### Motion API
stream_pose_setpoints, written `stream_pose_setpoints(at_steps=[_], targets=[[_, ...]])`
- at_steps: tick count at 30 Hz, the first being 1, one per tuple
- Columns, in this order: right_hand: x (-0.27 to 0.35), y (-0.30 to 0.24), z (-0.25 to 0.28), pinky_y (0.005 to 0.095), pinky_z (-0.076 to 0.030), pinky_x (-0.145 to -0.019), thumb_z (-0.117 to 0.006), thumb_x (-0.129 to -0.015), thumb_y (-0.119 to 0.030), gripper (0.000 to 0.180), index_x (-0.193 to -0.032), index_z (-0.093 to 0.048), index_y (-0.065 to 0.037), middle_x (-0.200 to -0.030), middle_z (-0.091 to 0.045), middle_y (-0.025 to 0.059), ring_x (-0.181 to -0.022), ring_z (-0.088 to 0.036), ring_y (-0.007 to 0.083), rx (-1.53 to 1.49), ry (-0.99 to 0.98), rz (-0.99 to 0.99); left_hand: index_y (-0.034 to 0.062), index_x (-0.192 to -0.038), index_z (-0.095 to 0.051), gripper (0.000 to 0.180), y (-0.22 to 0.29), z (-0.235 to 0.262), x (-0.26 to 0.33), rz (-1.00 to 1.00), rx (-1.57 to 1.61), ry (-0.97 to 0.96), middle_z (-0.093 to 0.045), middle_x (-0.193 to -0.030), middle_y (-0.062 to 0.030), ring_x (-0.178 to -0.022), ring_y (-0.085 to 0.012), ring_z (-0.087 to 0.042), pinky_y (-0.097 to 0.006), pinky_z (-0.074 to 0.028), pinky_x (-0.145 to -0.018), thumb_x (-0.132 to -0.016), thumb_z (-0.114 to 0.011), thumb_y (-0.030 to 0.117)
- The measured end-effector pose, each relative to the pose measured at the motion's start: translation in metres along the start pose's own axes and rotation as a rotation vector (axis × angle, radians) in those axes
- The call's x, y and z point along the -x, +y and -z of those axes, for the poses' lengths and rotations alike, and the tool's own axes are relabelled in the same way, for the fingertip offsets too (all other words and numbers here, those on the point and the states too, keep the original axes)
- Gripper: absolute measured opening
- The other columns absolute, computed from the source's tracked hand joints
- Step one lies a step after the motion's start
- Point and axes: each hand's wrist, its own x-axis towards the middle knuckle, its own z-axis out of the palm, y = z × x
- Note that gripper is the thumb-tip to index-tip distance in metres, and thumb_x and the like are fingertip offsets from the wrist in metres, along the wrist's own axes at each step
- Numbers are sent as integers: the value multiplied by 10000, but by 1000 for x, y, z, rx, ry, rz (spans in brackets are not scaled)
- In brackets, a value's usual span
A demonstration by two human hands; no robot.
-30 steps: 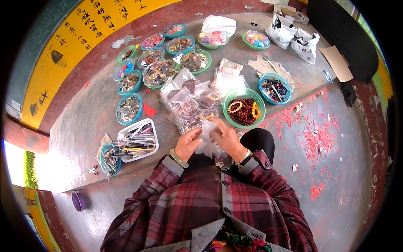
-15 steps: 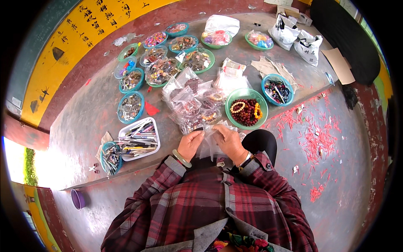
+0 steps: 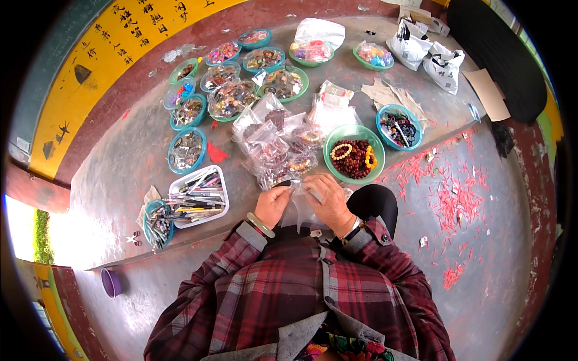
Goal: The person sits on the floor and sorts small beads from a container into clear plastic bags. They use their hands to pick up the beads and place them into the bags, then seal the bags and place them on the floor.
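Note:
A clear plastic bag [image 3: 305,212] hangs between my two hands, above my lap. My left hand [image 3: 272,204] is closed on its upper left edge, with a small dark piece showing at the fingertips. On the other side, my right hand [image 3: 328,201] pinches the bag's top edge between thumb and fingers. Just beyond my hands lies a heap of filled clear bags [image 3: 271,147] with dark beads inside. Right of the heap stands a green bowl [image 3: 330,162] of dark red bead bracelets, with a cream and a yellow bracelet on top.
A white tray of pens [image 3: 226,195] and a blue basket of pens [image 3: 171,231] sit at left, near small scissors [image 3: 132,239]. Several bowls of trinkets [image 3: 262,60] stand farther back. A blue bowl [image 3: 385,138] is at right. Red scraps [image 3: 451,198] litter the lower floor.
My right hand's fingers have shifted slightly along the bag's top edge, and the bag has spread a little. My left hand has barely moved.

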Motion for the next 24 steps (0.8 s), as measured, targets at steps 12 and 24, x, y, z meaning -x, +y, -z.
stream_pose_setpoints(at_steps=[12,24], targets=[[4,2,-3,375,-438,-707,-636,-660,-25,264,-909,-562,-68,-820,-568,94,-818,-539,298,-40,-96,-175,13,-932,-610,190,16,0,3,-115,-301,-52,-616,-798,-148,-723,-245,-622,-304,-466,-635,-803,-536,132],[4,0,-1,365,-436,-712,-657,-637,-56,209,-825,-569,-71,-807,-563,79,-831,-535,282,-161,-232,-370,24,-931,-626,155,14,6,4,-210,-362,-100,-636,-778,-104,-708,-157,-616,-269,-468,-627,-797,-551,47]])
